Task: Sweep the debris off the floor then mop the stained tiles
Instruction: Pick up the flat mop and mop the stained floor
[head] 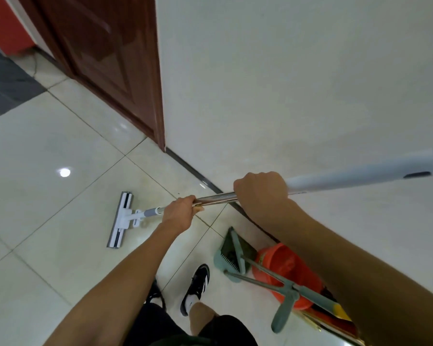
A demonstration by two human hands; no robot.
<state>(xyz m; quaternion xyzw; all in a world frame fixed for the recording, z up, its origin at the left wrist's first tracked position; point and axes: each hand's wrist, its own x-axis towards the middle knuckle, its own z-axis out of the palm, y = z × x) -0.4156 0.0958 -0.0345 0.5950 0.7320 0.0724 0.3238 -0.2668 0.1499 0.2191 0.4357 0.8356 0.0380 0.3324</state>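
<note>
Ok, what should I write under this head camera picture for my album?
Both hands, left hand and right hand, grip the mop on pale tiles, dustpan and orange bucket beside.

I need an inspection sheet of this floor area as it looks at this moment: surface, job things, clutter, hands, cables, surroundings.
Surface: glossy pale floor tiles with a lamp reflection; faint yellowish marks near the wall base.
Job's things: flat mop with its head lying on the tiles; green dustpan and broom set by the wall; red bucket beside them.
Clutter: nothing seen.
Hands: left hand grips the metal pole lower down; right hand grips it higher, by the white handle.
Cables: nothing seen.
Surroundings: brown wooden door, white wall, dark skirting, one black-and-white shoe.
</note>
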